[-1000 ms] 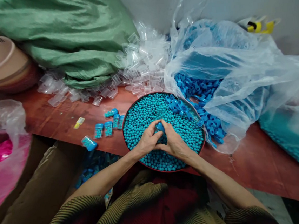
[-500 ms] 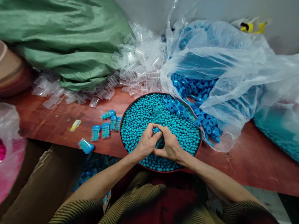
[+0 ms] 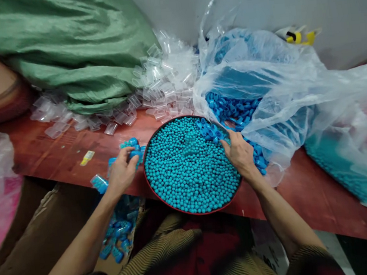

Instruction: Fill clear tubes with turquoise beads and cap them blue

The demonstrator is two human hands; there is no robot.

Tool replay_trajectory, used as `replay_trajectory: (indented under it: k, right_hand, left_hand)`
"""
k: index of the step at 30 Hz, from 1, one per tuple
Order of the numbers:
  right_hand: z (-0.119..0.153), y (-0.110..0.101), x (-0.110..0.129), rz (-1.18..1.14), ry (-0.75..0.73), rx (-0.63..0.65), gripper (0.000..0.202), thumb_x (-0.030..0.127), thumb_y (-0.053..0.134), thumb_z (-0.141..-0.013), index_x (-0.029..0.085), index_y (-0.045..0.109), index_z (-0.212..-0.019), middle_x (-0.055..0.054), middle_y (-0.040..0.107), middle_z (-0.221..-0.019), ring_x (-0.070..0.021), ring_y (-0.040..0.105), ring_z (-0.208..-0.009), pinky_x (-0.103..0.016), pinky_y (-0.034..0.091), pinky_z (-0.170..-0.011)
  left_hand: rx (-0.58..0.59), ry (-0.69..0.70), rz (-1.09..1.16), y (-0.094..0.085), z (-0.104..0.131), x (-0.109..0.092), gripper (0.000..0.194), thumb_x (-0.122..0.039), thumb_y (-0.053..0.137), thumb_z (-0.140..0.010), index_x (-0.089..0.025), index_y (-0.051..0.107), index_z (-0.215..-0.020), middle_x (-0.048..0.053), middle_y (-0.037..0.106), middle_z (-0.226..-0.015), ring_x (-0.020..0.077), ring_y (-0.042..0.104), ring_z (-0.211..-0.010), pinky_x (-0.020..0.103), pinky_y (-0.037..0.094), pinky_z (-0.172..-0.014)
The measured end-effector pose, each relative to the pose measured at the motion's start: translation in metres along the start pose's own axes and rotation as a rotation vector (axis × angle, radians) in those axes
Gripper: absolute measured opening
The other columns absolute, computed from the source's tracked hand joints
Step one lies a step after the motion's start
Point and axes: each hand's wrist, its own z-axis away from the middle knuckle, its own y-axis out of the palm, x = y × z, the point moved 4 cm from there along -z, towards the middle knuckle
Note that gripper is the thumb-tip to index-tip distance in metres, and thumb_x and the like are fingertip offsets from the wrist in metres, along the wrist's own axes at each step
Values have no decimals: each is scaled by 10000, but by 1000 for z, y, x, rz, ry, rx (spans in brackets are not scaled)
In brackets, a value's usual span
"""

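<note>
A round red-rimmed tray point(image 3: 187, 176) full of small turquoise balls sits at the table's front edge. Several blue caps point(image 3: 209, 130) lie on the balls at the back right. My left hand point(image 3: 123, 169) is left of the tray, over the filled clear containers with blue caps point(image 3: 133, 142); its thumb and fingers are apart, and no held item shows. At the tray's right rim, beside the loose caps, is my right hand point(image 3: 241, 153), thumb and fingers apart. Another filled container point(image 3: 99, 183) lies at the table edge, left of my left hand.
Empty clear containers point(image 3: 165, 85) are heaped behind the tray, beside a green sack point(image 3: 77, 48). A plastic bag of blue caps point(image 3: 239, 80) stands back right. Turquoise balls fill a bag point(image 3: 345, 169) at far right. Capped containers point(image 3: 117, 239) lie in a box below the table.
My hands have parted from above the tray's middle, left hand to the filled containers and right hand to the right rim. The blue item between them is gone from there. The view has shifted slightly.
</note>
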Motion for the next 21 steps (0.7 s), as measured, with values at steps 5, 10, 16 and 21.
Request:
replay_trajectory:
  k: [5,10,16,21]
  right_hand:
    - [-14,19,-8,99,12,122,484,326,537,-833,97,499,-1257,-185,638,-978,-283,611,-819,-329,437,-614]
    - [-22,28,-14,-81,43,136,313,274,554,-791,128,601,-1063,-130,658,-859,-264,612,-816,-366,463,-693]
    - [-4,35,-15,-880,313,362,503,417,578,-726,162,454,-1142,28,571,-657,-179,609,-601,-303,505,-496]
    - [12,25,-13,-622,219,389,461,343,529,-783,156,459,-1199,-26,611,-775,-192,619,-659,-309,493,-529]
  left_hand:
    - [-222,169,-349,3,-1,-14,372,-320,453,-830,-144,524,-1151,133,601,-1087,288,539,-1037,427,409,-915]
    - [131,353,-213,76,4,-63,298,-251,463,-867,-158,535,-1142,104,614,-1102,223,581,-988,346,437,-900]
    - [333,398,-263,130,-4,-85,353,-274,519,-857,-167,507,-1193,120,587,-1127,260,579,-996,357,448,-843]
    - [341,388,-336,136,-7,-82,286,-293,521,-864,-202,542,-1134,86,613,-1042,239,600,-920,328,456,-773]
